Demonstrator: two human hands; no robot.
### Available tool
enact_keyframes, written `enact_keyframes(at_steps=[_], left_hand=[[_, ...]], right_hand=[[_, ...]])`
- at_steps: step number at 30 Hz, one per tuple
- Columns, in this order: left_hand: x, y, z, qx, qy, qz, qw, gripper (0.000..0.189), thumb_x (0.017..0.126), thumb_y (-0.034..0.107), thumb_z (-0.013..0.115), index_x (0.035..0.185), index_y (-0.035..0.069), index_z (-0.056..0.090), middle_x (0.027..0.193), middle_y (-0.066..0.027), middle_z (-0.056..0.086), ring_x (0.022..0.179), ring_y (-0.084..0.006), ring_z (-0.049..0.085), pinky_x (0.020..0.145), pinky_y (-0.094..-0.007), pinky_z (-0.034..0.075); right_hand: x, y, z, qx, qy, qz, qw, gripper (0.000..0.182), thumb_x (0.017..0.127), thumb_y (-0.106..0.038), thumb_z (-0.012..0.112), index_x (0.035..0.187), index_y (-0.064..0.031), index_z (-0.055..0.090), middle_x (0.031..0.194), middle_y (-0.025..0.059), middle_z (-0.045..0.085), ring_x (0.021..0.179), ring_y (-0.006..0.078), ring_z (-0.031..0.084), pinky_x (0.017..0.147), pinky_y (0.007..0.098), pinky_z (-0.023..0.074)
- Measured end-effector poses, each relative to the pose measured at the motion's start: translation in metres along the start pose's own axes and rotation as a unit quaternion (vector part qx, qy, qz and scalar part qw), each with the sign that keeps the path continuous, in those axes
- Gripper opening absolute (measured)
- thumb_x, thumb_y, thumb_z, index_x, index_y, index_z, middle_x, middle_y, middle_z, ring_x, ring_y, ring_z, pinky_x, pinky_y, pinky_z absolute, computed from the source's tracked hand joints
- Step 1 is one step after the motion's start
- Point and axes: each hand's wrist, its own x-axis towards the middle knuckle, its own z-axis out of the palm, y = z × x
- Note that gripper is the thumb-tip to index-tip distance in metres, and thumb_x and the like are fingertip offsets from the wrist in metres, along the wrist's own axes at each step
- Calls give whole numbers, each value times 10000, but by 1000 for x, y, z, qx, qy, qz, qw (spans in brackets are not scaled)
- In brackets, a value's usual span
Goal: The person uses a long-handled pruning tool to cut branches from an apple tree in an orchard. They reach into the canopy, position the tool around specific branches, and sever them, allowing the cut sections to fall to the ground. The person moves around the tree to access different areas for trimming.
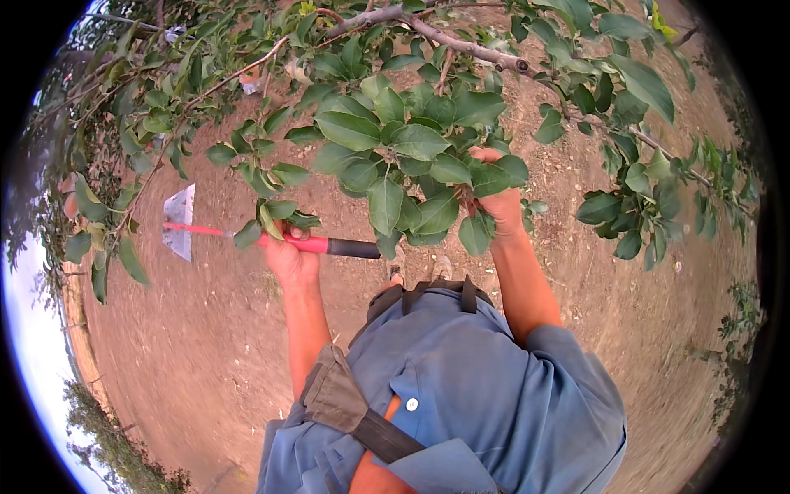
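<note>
My left hand is closed around the red shaft of a long-handled tool, which looks like a hand hoe. Its black grip points right, and at its left end is a flat trapezoidal metal blade. Leaves cover part of the fingers. My right hand reaches up into a leafy cluster of what looks like an apple tree. Foliage hides most of its fingertips, so what they touch cannot be made out. A reddish stem shows beside the palm.
A thick branch with a cut stub crosses above the hands. A thinner branch runs down to the left, near pinkish fruit. More leafy shoots hang at the right. Bare brown soil lies below.
</note>
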Motion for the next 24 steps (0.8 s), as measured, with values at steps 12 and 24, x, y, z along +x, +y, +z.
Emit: enact_keyframes(at_steps=[12, 24], left_hand=[[-77, -13, 36, 96, 2, 99, 990, 266, 964, 176, 583, 1199, 76, 508, 1188, -144, 617, 626, -159, 576, 548, -282, 459], [-104, -21, 15, 137, -169, 101, 971, 140, 912, 48, 628, 1048, 32, 600, 981, -166, 653, 621, -184, 603, 569, -308, 500]], right_hand=[[-11, 1, -3, -201, -89, -175, 960, 169, 703, 73, 672, 854, 13, 624, 849, 49, 585, 764, 138, 539, 706, 271, 429], [-17, -97, 56, -438, 4, -381, 814, 226, 692, 65, 606, 867, -27, 715, 825, 91, 658, 715, 175, 625, 646, 259, 485]])
